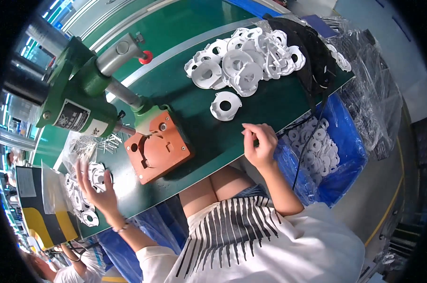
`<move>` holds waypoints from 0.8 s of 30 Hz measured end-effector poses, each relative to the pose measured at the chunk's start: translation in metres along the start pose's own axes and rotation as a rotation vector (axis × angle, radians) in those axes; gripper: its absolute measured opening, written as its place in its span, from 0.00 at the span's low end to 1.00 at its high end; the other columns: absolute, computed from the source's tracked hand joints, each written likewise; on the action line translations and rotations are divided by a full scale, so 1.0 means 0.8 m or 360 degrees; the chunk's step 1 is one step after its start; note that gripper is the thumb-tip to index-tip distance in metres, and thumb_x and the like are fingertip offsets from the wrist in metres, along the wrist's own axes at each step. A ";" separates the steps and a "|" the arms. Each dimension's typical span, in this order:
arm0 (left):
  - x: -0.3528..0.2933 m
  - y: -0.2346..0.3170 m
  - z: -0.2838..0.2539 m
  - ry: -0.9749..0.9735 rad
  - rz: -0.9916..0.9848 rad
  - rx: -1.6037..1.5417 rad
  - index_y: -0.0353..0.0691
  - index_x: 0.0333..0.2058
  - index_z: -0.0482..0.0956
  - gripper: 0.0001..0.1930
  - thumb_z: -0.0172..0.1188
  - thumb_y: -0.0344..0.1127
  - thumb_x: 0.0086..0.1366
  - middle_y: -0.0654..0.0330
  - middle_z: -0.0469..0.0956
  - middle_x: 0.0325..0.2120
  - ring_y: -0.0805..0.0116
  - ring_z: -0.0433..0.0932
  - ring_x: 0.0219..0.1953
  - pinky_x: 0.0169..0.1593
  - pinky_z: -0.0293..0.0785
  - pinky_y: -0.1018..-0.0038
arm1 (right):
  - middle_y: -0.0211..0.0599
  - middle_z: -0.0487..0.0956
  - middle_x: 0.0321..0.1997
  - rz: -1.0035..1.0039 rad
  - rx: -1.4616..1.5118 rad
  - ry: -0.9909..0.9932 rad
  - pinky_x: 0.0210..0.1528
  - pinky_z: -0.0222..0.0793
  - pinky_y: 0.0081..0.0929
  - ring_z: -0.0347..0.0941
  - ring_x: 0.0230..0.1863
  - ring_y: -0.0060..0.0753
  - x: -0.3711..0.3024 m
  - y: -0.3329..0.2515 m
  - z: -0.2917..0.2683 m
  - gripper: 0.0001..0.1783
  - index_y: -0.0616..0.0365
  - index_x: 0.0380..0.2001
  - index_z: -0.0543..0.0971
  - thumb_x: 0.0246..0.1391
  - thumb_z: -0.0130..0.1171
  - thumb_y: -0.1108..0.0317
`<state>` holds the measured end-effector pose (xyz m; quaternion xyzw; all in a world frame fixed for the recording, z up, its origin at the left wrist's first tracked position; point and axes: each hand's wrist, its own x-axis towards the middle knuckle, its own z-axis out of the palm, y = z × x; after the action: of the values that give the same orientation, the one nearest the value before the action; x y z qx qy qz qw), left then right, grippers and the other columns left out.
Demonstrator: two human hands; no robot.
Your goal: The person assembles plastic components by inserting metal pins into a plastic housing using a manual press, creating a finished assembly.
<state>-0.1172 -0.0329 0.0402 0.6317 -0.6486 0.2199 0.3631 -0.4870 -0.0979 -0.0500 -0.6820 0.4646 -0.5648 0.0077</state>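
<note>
My left hand [100, 194] is at the left end of the green bench, its fingers spread and thumb apart. It is over a heap of white ring-shaped plastic parts [77, 197], and one part shows between thumb and fingers; whether they touch is unclear. My right hand [261, 145] hovers by the bench's front edge, loosely curled, with a small gap between thumb and index finger and nothing seen in it. Just beyond it lies a single white plastic part [219, 111]. Between my hands, an orange fixture block [158, 162] sits under a green hand press [88, 101], with no white part in its recess.
A large pile of white parts [245, 81] covers the bench's far right, beside a black bag [312, 56]. Metal pins [110, 143] lie left of the press. A blue-lined bin [350, 158] of small white rings stands at my right. Another person [84, 264] is at lower left.
</note>
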 end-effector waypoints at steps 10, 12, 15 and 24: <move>0.038 0.271 0.196 -0.0740 0.0544 -0.0360 0.31 0.45 0.70 0.21 0.57 0.26 0.49 0.46 0.72 0.45 0.50 0.71 0.47 0.50 0.68 0.63 | 0.36 0.75 0.23 -0.0019 -0.0040 -0.0027 0.26 0.63 0.30 0.69 0.22 0.37 -0.001 -0.004 0.008 0.07 0.58 0.29 0.76 0.42 0.56 0.78; 0.043 0.266 0.197 -0.0792 0.0521 -0.0466 0.31 0.45 0.68 0.21 0.55 0.26 0.49 0.48 0.73 0.42 0.52 0.73 0.43 0.47 0.69 0.64 | 0.36 0.75 0.24 0.0062 -0.0008 -0.0035 0.27 0.62 0.30 0.69 0.23 0.38 -0.005 -0.006 0.004 0.07 0.58 0.29 0.76 0.43 0.56 0.77; 0.051 0.257 0.148 -0.1052 0.0184 -0.0675 0.33 0.44 0.68 0.19 0.53 0.23 0.51 0.49 0.75 0.38 0.52 0.76 0.36 0.41 0.71 0.66 | 0.36 0.75 0.24 0.0016 0.0003 -0.0055 0.27 0.62 0.30 0.70 0.23 0.38 0.000 -0.009 0.006 0.07 0.58 0.28 0.76 0.43 0.56 0.78; 0.003 0.160 0.057 -0.0140 -0.0488 -0.1341 0.36 0.54 0.62 0.27 0.45 0.16 0.53 0.47 0.63 0.54 0.62 0.70 0.52 0.43 0.73 0.77 | 0.34 0.75 0.22 0.0103 0.0002 -0.0100 0.26 0.62 0.29 0.69 0.21 0.34 0.000 -0.011 0.003 0.06 0.58 0.29 0.77 0.45 0.55 0.78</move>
<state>-0.2509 -0.0546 0.0348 0.5263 -0.5954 -0.1467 0.5891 -0.4800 -0.0939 -0.0465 -0.6839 0.4856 -0.5429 0.0410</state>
